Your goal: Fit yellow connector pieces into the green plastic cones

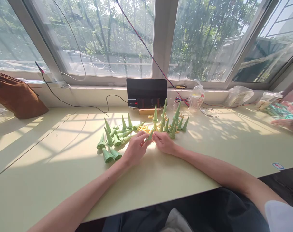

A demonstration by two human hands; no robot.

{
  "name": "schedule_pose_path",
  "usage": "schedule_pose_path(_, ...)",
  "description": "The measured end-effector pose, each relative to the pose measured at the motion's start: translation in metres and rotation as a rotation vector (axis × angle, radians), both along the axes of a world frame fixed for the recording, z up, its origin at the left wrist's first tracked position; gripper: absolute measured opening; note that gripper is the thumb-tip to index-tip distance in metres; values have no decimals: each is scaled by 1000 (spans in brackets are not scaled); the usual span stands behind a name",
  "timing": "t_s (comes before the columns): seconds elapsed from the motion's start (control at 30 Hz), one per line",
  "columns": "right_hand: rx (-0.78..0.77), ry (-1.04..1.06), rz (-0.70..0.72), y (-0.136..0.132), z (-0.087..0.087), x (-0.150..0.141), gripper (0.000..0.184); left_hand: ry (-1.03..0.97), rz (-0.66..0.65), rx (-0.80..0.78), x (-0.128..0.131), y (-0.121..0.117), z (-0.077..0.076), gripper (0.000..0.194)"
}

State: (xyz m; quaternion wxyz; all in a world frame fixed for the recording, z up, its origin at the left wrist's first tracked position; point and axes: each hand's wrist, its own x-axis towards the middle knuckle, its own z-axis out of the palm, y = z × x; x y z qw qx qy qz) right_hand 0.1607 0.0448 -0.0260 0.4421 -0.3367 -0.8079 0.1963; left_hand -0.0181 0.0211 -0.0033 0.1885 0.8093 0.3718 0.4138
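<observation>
Between the thumb and fingers of my left hand point(136, 147) is a small green cone point(150, 135), tilted with its point up. Close against it, my right hand point(165, 143) is closed in a pinch; whatever its fingertips hold is hidden. Just beyond my hands lies a heap of small yellow pieces point(143, 128). Loose green cones point(108, 156) spread out left of my left hand, several on their sides and others upright. Behind my right hand stand several green cones point(176, 112), some with yellow pieces sticking out at their sides.
A phone point(148, 103) leans before a dark tablet point(146, 88) at the window sill. A black cable point(74, 105) runs across the table's back left, near a brown bag point(18, 95). Plastic bags point(197, 95) lie at the back right. Another person's hand point(288, 124) is at far right.
</observation>
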Motion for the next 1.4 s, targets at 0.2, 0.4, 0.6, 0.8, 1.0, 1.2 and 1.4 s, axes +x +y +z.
schedule_pose_path(0.2, -32, -8, 11, 1, 0, 1, 28, 104, -37, 133, -1, 0, -5, 17)
schedule_pose_path(0.4, -12, -26, -24, 1, -1, 1, 34, 39, 5, 24, 4, -3, -5, 17)
schedule_pose_path(0.6, -13, -35, -16, 1, -1, 1, 36, -217, -42, -429, 6, -7, 3, 24)
schedule_pose_path(0.8, 45, -18, -11, 0, -2, 1, 35, -285, -119, -604, 4, -8, 11, 25)
schedule_pose_path(1.0, 47, -17, -1, 0, -1, 0, 32, -49, -14, -108, 2, -3, 0, 24)
schedule_pose_path(1.2, 35, -15, -2, 2, -3, 0, 27, 162, -60, 169, -1, -4, -3, 21)
schedule_pose_path(1.4, 45, -19, -6, 2, -4, 0, 32, -123, -14, -278, 5, -7, 2, 24)
